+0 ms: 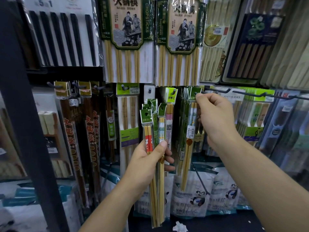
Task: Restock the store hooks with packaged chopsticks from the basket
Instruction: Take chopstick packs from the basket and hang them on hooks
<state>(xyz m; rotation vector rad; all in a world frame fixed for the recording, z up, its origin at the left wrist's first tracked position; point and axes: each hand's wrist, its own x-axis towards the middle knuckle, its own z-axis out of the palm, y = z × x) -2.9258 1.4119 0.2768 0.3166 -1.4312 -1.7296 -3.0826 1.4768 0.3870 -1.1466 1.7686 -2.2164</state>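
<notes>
Head view: your left hand (147, 158) grips several chopstick packs (161, 128) upright, green headers above the fist.
Right hand (215, 118): you pinch one hanging pack (190, 131) by its header, sticks pointing down below the grip.

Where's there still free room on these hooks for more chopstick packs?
The long black hook right of the right hand shows bare rod out front. Crowded: green packs beside that hand, and brown packs far left.
</notes>
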